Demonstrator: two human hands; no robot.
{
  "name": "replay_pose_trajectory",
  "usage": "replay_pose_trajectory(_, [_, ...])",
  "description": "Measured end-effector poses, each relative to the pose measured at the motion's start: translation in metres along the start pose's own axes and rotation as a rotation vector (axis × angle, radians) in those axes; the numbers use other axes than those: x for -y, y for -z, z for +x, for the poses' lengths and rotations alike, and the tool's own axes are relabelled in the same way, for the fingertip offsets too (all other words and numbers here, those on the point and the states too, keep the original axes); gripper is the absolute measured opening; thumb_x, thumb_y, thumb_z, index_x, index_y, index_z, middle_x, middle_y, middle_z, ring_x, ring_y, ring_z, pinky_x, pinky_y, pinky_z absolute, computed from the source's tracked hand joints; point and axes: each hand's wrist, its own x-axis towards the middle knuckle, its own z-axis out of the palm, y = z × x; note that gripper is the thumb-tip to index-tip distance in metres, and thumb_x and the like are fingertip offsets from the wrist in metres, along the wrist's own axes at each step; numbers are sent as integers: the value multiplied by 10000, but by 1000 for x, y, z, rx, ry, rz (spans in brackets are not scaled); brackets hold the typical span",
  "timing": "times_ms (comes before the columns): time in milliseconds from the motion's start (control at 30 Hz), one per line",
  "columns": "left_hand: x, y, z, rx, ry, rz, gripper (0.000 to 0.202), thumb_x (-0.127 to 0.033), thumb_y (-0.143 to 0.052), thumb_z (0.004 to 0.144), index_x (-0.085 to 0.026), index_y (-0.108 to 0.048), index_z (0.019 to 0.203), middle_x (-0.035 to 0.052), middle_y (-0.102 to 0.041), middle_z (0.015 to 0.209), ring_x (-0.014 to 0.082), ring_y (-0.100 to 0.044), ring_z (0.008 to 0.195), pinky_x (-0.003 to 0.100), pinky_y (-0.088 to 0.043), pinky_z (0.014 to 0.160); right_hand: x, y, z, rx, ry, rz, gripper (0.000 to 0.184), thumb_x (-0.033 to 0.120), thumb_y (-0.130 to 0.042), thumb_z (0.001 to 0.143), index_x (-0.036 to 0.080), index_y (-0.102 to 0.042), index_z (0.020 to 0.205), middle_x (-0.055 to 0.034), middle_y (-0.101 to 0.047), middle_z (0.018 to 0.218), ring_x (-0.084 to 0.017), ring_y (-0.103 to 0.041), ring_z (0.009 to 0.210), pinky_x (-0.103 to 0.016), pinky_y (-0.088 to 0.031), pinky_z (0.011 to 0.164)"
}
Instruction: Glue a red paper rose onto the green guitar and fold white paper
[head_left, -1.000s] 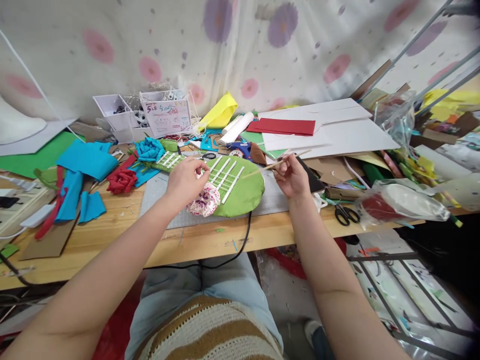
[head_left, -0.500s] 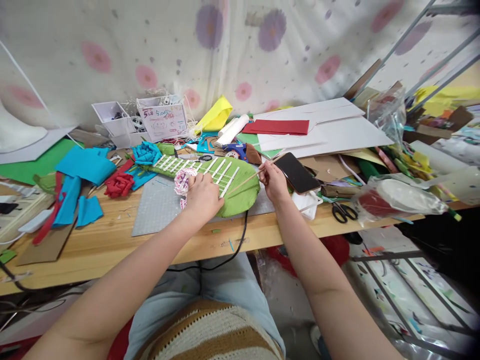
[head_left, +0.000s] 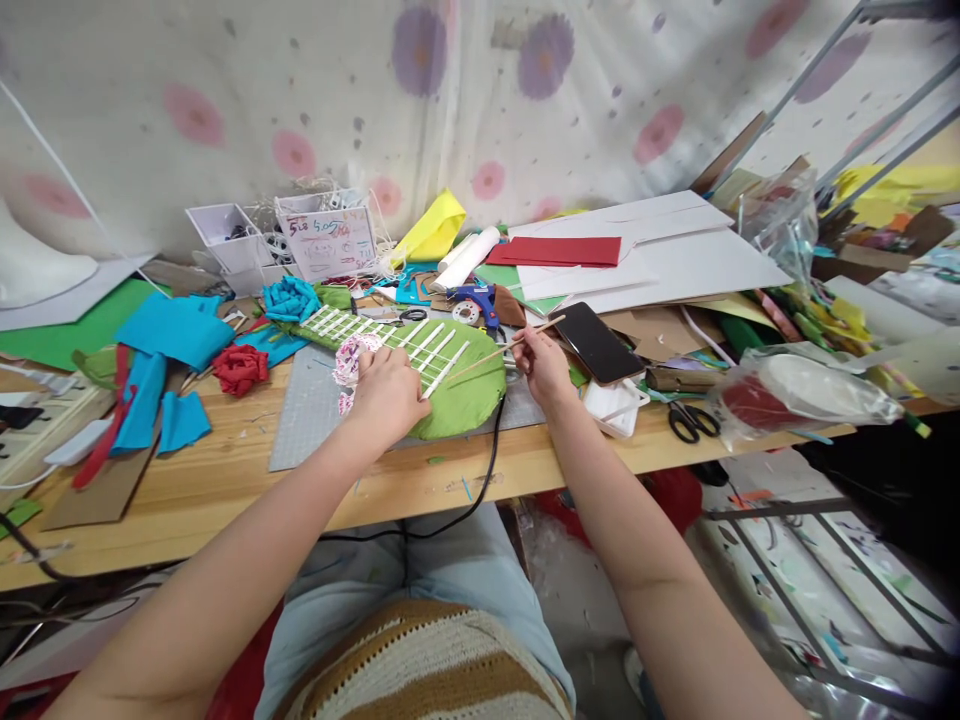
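A green, paper-covered, lute-shaped craft piece [head_left: 466, 395] lies slanted over the grey cutting mat [head_left: 289, 437], with white strips [head_left: 425, 350] across its face. My left hand [head_left: 390, 390] is curled over its near side, pressing on it and gripping it. Right beside those fingers is a pink-and-white ruffled flower [head_left: 351, 362], partly covered by the hand. Between the fingertips of my right hand [head_left: 543, 366] is a thin wooden stick [head_left: 484, 360]. Its far end points left, over the wide part of the green piece; whether it touches the surface I cannot tell.
A black phone [head_left: 598, 343] and a white plastic tray [head_left: 616, 405] lie right of my right hand, with black scissors [head_left: 693, 422] farther right. Behind are a blue glue gun [head_left: 480, 298] and white boards [head_left: 675, 270]. Blue [head_left: 291, 300] and red paper flowers [head_left: 240, 369] sit left.
The green piece and my left hand have shifted slightly left. More of the wooden stick shows beyond my right fingers, on the right side.
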Motion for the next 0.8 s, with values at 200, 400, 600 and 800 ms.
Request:
replay_pose_trajectory(200, [-2,2,1,9,27,-16,66,-246,-662,621,-196,-679,583,89,-572,853,299,-480,964,465,-345,871,-2,-6,-6,49,-14,-27,422,603,-609,702,186,-552,680,52,-495,465,-40,-300,383,-195,-187,383])
replay_pose_trajectory(400, [1,1,-2,5,26,-19,85,-267,-660,632,-199,-663,582,77,-563,848,286,-482,967,459,-340,891,-1,-8,-3,18,-17,-56,423,609,-586,730,191,-532,693,60,-487,466,-42,-306,385,-186,-211,388])
replay_pose_trajectory(600, [3,-2,-4,-13,26,-52,88,-262,-648,650,-198,-670,593,90,-565,868,300,-479,970,475,-336,885,0,0,2,-89,18,-52,415,606,-565,757,204,-484,691,71,-457,464,-44,-299,374,-186,-198,383])
replay_pose_trajectory(800, [2,1,-3,-14,12,-75,80,-245,-649,635,-193,-669,578,85,-557,850,291,-475,974,470,-319,905,1,4,2,-175,27,4,373,557,-559,780,206,-482,678,76,-429,461,-50,-291,382,-186,-196,392])
